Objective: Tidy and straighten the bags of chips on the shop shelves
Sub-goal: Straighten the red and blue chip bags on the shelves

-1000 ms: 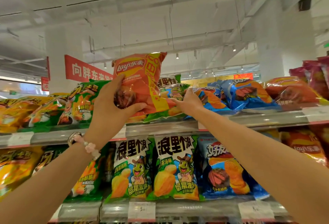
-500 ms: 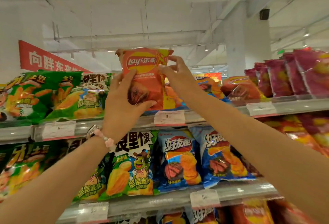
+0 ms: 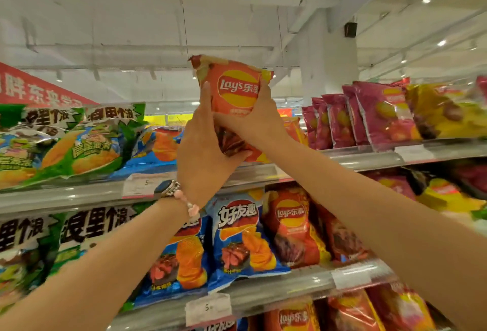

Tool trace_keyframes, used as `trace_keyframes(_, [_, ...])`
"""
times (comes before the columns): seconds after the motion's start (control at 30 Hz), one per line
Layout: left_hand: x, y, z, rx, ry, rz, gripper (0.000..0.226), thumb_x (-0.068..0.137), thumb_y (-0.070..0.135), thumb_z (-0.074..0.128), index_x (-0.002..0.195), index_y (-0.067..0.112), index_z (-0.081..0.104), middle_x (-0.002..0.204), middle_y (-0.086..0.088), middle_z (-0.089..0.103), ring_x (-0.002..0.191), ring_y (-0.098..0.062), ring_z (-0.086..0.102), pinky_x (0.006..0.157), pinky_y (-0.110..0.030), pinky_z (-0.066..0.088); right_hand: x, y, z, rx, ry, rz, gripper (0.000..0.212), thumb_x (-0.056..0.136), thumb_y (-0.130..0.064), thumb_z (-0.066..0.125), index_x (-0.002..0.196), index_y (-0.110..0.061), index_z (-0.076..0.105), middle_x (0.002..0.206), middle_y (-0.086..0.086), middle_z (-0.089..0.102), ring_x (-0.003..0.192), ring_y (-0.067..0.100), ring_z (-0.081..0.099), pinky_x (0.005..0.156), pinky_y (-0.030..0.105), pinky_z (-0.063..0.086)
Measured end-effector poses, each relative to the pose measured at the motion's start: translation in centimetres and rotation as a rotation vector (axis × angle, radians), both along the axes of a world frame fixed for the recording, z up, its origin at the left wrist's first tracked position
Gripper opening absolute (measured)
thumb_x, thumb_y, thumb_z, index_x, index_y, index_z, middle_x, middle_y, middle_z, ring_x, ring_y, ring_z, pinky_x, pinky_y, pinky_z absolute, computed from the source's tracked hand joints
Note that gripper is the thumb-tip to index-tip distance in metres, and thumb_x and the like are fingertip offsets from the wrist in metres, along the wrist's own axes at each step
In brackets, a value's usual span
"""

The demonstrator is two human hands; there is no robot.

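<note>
An orange Lay's chip bag (image 3: 235,89) stands upright above the front rail of the top shelf (image 3: 369,158). My left hand (image 3: 203,151) grips its lower left side, thumb under the bottom. From the right, my right hand (image 3: 259,117) holds the bag, fingers curled over its right edge. Green bags (image 3: 81,143) and a blue bag (image 3: 155,146) lie flat on the top shelf to the left. Purple bags (image 3: 379,112) stand in a row to the right.
The middle shelf (image 3: 263,293) holds green bags at left, blue bags (image 3: 239,241) in the centre and orange Lay's bags (image 3: 292,228) at right. Yellow bags (image 3: 448,112) sit at far right. Price tags (image 3: 208,308) hang on the rails. A white pillar (image 3: 326,56) rises behind.
Both hands have carried the orange bag to the right along the top shelf, past the blue bags. My right hand moved from the bag's top corner down to its right side.
</note>
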State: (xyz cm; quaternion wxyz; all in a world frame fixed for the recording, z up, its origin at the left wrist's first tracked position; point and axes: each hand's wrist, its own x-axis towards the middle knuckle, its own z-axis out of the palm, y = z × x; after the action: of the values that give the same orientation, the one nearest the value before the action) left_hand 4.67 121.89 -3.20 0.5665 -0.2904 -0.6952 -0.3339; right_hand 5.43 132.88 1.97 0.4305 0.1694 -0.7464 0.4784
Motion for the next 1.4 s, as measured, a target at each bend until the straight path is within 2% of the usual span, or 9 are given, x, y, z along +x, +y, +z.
trace_keyframes(0.13, [-0.1, 4.9, 0.2, -0.020, 0.022, 0.009, 0.122, 0.061, 0.047, 0.086, 0.153, 0.021, 0.011, 0.137, -0.006, 0.050, 0.119, -0.025, 0.053, 0.091, -0.041, 0.049, -0.1, 5.1, 0.4, -0.009, 0.041, -0.061, 0.116, 0.057, -0.049, 0.085, 0.147, -0.020, 0.018, 0.133, 0.007, 0.048, 0.119, 0.025, 0.053, 0.099, 0.045, 0.047])
trace_keyframes(0.23, [-0.1, 8.4, 0.2, -0.067, 0.011, 0.041, 0.120, 0.063, 0.048, 0.084, 0.153, 0.022, 0.009, 0.142, -0.006, 0.046, 0.123, -0.027, 0.050, 0.099, -0.043, 0.044, -0.3, 8.8, 0.1, -0.013, 0.067, -0.112, 0.114, 0.059, -0.050, 0.083, 0.147, -0.021, 0.018, 0.132, 0.004, 0.050, 0.117, 0.023, 0.054, 0.097, 0.041, 0.048])
trace_keyframes(0.33, [-0.1, 11.3, 0.2, -0.141, 0.007, 0.076, 0.117, 0.065, 0.051, 0.081, 0.153, 0.021, 0.010, 0.145, -0.007, 0.042, 0.127, -0.027, 0.045, 0.103, -0.043, 0.040, -0.7, 12.4, -0.4, -0.036, 0.125, -0.118, 0.107, 0.059, -0.046, 0.084, 0.144, -0.021, 0.023, 0.118, -0.004, 0.053, 0.108, 0.016, 0.056, 0.085, 0.025, 0.046])
trace_keyframes(0.43, [-0.7, 13.4, 0.2, -0.163, -0.019, 0.063, 0.113, 0.065, 0.050, 0.081, 0.151, 0.019, 0.017, 0.150, -0.009, 0.033, 0.136, -0.027, 0.035, 0.109, -0.049, 0.034, -1.5, 16.4, -0.3, -0.069, 0.134, -0.157, 0.105, 0.058, -0.041, 0.086, 0.140, -0.019, 0.023, 0.111, -0.007, 0.050, 0.105, 0.016, 0.057, 0.088, 0.029, 0.047])
trace_keyframes(0.63, [-3.7, 15.7, -0.2, -0.301, -0.328, 0.212, 0.118, 0.056, 0.074, 0.071, 0.149, 0.022, 0.022, 0.156, -0.004, 0.022, 0.144, -0.025, 0.017, 0.115, -0.053, 0.020, -3.8, 23.6, -0.4, -0.116, 0.094, -0.215, 0.104, 0.056, -0.039, 0.089, 0.136, -0.015, 0.028, 0.122, -0.001, 0.045, 0.112, 0.016, 0.051, 0.093, 0.026, 0.043])
trace_keyframes(0.77, [-5.9, 16.3, -0.3, -0.489, -0.392, 0.278, 0.112, 0.056, 0.079, 0.066, 0.149, 0.035, 0.022, 0.159, 0.005, 0.016, 0.147, -0.024, 0.005, 0.111, -0.065, 0.004, -4.9, 26.0, -0.7, -0.013, 0.071, -0.332, 0.101, 0.059, -0.046, 0.086, 0.140, -0.018, 0.031, 0.133, 0.008, 0.038, 0.112, 0.016, 0.042, 0.089, 0.024, 0.033])
trace_keyframes(0.83, [-6.7, 16.4, -0.5, -0.512, -0.427, 0.287, 0.112, 0.057, 0.082, 0.063, 0.150, 0.039, 0.018, 0.160, 0.008, 0.012, 0.148, -0.023, 0.002, 0.110, -0.066, 0.000, -5.4, 26.6, -0.6, 0.016, 0.072, -0.327, 0.099, 0.062, -0.047, 0.084, 0.142, -0.019, 0.033, 0.133, 0.008, 0.042, 0.115, 0.018, 0.045, 0.091, 0.027, 0.036])
trace_keyframes(1.07, [-7.7, 16.4, -0.9, -0.609, -0.473, 0.393, 0.116, 0.045, 0.097, 0.027, 0.147, 0.041, 0.027, 0.158, 0.007, 0.022, 0.145, -0.022, 0.016, 0.111, -0.062, 0.011, -6.3, 26.8, -0.6, 0.092, 0.027, -0.361, 0.095, 0.072, -0.052, 0.075, 0.147, -0.020, 0.027, 0.141, 0.004, 0.046, 0.125, 0.024, 0.048, 0.103, 0.042, 0.043])
trace_keyframes(1.4, [-7.2, 16.6, -0.4, -0.662, -0.505, 0.378, 0.115, 0.043, 0.095, 0.030, 0.143, 0.038, 0.037, 0.157, 0.005, 0.024, 0.144, -0.023, 0.019, 0.111, -0.059, 0.017, -8.1, 25.3, -2.0, 0.190, -0.025, -0.426, 0.092, 0.075, -0.053, 0.072, 0.146, -0.018, 0.026, 0.139, 0.007, 0.046, 0.125, 0.027, 0.048, 0.100, 0.044, 0.045])
